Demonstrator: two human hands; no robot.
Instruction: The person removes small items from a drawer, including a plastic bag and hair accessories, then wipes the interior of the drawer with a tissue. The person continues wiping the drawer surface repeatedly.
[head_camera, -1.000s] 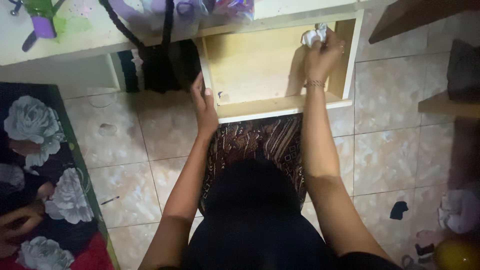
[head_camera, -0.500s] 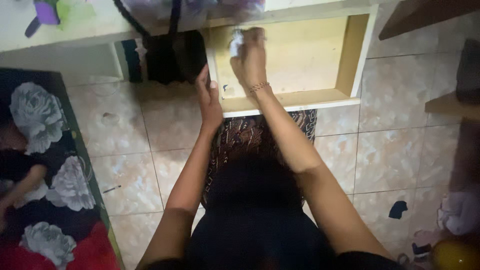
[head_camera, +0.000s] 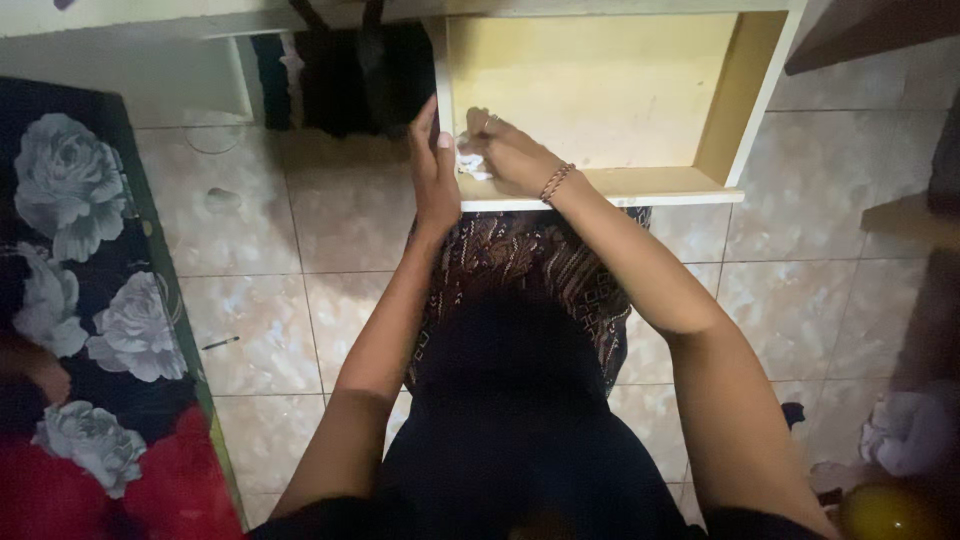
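At the near-left corner of the open wooden drawer (head_camera: 600, 90), the right hand (head_camera: 505, 155) presses a crumpled white cloth (head_camera: 472, 165), fingers closed over it. Left hand (head_camera: 432, 170) grips the drawer's left wall, just beside.

1. The white cloth (head_camera: 472, 166) is mostly covered by the right hand (head_camera: 510, 155); only a crumpled corner shows.
2. The drawer (head_camera: 740, 110) is cut off at the top edge; its back wall is out of view.
3. The yellow round object (head_camera: 885, 512) is cut off at the bottom edge; its kind cannot be determined.
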